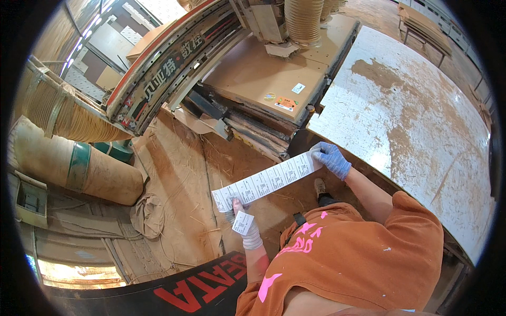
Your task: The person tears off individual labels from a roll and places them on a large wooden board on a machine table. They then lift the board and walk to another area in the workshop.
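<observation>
A long white strip of printed labels (pixel 271 180) is stretched between my two hands, slanting up to the right. My right hand (pixel 333 159), in a blue-grey glove, pinches its upper right end. At the lower left end, my left hand (pixel 251 236), in a pale grey glove with bare fingertips showing, grips the strip with the thumb on top. A smaller white label (pixel 242 223) lies over the left hand and covers part of it; whether it is stuck there or held, I cannot tell.
Ahead stands a cutting machine with a gantry beam (pixel 168 68), a ribbed hose (pixel 303 21) and a brown board (pixel 263 79) bearing stickers. A dusty white-topped table (pixel 406 121) is at right. Dust-collector bags (pixel 100 168) stand left; a black panel (pixel 147 295) is nearby below.
</observation>
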`<state>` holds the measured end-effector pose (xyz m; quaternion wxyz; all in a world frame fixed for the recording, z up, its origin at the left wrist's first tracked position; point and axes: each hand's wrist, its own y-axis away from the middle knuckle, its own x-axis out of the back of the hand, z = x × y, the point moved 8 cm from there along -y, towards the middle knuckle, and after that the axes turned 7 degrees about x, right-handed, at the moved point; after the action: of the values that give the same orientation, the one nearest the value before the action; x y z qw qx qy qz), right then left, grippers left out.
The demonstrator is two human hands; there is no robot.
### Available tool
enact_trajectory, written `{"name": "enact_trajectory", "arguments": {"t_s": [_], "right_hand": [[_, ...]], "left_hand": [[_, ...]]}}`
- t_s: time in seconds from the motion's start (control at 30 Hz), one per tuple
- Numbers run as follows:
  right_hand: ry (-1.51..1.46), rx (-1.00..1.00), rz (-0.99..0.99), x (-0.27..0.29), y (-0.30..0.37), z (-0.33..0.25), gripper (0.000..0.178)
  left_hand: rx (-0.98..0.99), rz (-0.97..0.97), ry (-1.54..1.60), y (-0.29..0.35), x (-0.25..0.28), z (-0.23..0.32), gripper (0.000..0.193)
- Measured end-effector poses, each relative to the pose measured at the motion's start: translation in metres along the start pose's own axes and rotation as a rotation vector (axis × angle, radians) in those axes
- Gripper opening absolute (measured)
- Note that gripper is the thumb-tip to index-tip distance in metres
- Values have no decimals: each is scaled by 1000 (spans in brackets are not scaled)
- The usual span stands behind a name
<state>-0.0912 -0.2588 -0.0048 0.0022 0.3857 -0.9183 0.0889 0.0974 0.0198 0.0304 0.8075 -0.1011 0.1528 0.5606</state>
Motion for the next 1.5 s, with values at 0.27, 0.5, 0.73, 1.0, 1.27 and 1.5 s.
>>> {"name": "enact_trajectory", "arguments": {"t_s": [0.27, 0.5, 0.73, 1.0, 1.27, 1.5], "right_hand": [[-7, 5, 2, -2, 0, -2, 16], [-19, -30, 3, -2, 2, -1, 16], [-12, -3, -8, -3, 1, 1, 16], [-19, -66, -35, -4, 0, 3, 17], [-5, 7, -23, -4, -2, 1, 16], [-21, -27, -30, -3, 0, 0, 16]], "left_hand": [[-48, 10, -12, 0, 5, -2, 25], [-41, 42, -65, -1, 7, -1, 22], [-56, 29, -37, 0, 8, -3, 24], [-44, 20, -29, -2, 7, -3, 26], [-17, 10, -5, -3, 13, -10, 30], [-8, 22, -89, -3, 12, -7, 30]]}}
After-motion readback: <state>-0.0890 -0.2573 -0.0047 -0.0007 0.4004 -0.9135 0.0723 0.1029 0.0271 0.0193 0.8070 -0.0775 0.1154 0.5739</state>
